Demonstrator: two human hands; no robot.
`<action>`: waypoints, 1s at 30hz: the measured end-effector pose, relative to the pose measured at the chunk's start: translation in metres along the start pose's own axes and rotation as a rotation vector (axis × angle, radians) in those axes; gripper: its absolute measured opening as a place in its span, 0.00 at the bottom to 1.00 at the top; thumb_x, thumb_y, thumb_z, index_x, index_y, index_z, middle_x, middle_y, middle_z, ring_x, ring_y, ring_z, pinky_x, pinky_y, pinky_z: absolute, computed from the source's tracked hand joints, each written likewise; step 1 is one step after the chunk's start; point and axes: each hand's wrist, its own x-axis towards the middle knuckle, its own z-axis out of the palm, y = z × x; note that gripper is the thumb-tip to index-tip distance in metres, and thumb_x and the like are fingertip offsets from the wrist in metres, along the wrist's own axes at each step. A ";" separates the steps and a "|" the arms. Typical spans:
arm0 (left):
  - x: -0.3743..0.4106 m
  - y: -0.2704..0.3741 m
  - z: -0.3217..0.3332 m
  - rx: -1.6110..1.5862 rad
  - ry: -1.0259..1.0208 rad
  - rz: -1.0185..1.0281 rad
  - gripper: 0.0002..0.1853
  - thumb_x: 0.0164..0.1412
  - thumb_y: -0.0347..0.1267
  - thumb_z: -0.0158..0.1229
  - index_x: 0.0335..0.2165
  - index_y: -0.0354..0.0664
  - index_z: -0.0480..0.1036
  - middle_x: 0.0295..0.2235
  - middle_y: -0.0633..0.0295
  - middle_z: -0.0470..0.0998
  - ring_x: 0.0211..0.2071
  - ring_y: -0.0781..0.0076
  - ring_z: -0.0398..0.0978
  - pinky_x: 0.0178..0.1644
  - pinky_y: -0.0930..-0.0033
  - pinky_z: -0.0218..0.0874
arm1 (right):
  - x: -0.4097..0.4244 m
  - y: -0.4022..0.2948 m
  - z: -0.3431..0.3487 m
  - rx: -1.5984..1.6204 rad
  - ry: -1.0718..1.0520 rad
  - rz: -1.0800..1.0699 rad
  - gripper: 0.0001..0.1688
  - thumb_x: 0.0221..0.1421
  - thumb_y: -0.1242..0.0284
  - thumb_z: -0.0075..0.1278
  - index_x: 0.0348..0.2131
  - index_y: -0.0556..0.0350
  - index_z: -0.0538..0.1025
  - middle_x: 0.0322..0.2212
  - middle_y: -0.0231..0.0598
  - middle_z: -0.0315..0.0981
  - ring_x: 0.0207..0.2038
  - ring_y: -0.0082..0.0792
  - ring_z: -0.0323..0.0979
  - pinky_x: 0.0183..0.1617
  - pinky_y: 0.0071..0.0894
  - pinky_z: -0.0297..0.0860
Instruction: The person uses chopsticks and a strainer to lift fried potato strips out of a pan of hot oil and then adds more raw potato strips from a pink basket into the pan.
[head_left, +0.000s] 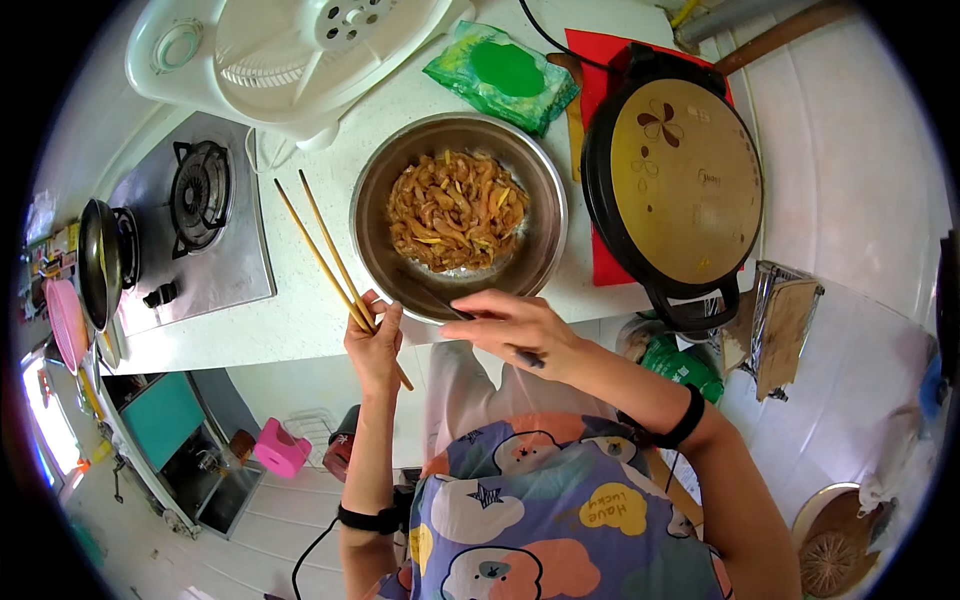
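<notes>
A steel bowl (551, 225) stands on the white counter before me, with sliced, sauce-coated raw meat (457, 210) and thin yellow strips in it. My left hand (373, 341) is closed around a pair of wooden chopsticks (322, 259) at the bowl's near left edge; their dark tips point away over the counter. At the near rim, my right hand (517, 330) holds a thin, dark-handled utensil (529, 358), whose far end reaches down into the bowl. What kind of utensil it is, I cannot tell.
Behind the bowl lies a green wipes pack (506, 71). A round electric griddle (686, 184) rests on a red mat (604, 259) to the right. To the left are a gas stove (251, 262) with a pan (100, 262) and a white plastic fan (262, 75) at the back.
</notes>
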 end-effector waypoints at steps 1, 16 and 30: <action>0.001 0.001 -0.001 0.018 -0.024 0.004 0.16 0.55 0.22 0.59 0.43 0.36 0.66 0.27 0.71 0.70 0.15 0.89 0.58 0.14 0.83 0.46 | 0.003 0.005 0.003 0.004 0.009 0.022 0.23 0.48 0.82 0.49 0.45 0.46 0.76 0.38 0.37 0.70 0.32 0.32 0.73 0.31 0.25 0.69; 0.015 0.009 -0.009 0.075 -0.199 -0.008 0.14 0.55 0.21 0.59 0.39 0.39 0.64 0.26 0.71 0.66 0.16 0.86 0.61 0.16 0.82 0.50 | 0.051 0.009 0.030 -0.206 0.338 -0.077 0.16 0.52 0.82 0.50 0.42 0.52 0.77 0.35 0.39 0.70 0.32 0.33 0.71 0.35 0.26 0.67; 0.017 0.010 -0.006 -0.044 -0.269 -0.033 0.11 0.56 0.22 0.57 0.34 0.42 0.63 0.22 0.71 0.65 0.17 0.85 0.61 0.17 0.81 0.51 | 0.010 0.007 0.009 0.192 0.849 0.289 0.10 0.59 0.80 0.44 0.39 0.63 0.75 0.37 0.42 0.72 0.36 0.30 0.75 0.39 0.25 0.76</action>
